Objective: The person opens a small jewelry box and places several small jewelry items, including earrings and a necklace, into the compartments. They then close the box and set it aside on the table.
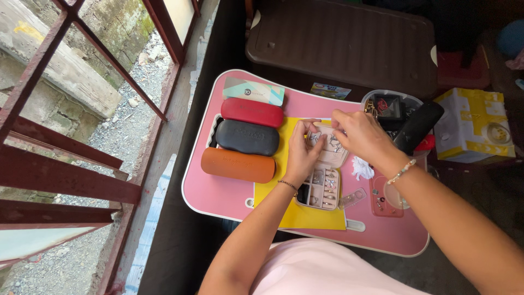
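Note:
A small beige jewellery box (322, 188) lies open on a yellow sheet (275, 186) on the pink lap table (218, 194). Its compartments hold several small pieces. My left hand (302, 154) rests on the box's raised lid (334, 154), fingers on its left edge. My right hand (361, 135) reaches over the lid from the right, fingertips pinched at its top. I cannot tell whether the fingers hold a small piece. Both wrists wear thin bracelets.
Three glasses cases lie in a row at the left: red (252, 112), black (247, 137), orange (238, 164). A card (254, 90) lies behind them. A clear tub of items (390, 106), a black case (418, 127), a brown bin lid (344, 41) and a yellow-white box (474, 125) stand at right.

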